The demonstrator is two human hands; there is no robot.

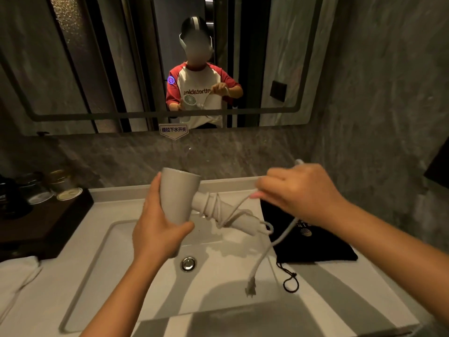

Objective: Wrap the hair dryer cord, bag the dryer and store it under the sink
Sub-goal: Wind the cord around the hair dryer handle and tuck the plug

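Cord wrap partly done: several coils of the white cord (213,205) sit round the handle of the off-white plastic hair dryer (178,198). The loose tail with grey plug (250,288) dangles toward 5 o'clock over the white sink basin (102,268). Left, by my read: finish winding, bag, store under sink. Black drawstring cloth bag (315,249) lies flat on the white bench (340,300) at 3 o'clock of the basin, unused. Left hand (158,224) curls round the dryer barrel. Right hand (298,193), at 3 o'clock of the dryer, pinches the cord, fingers narrow.
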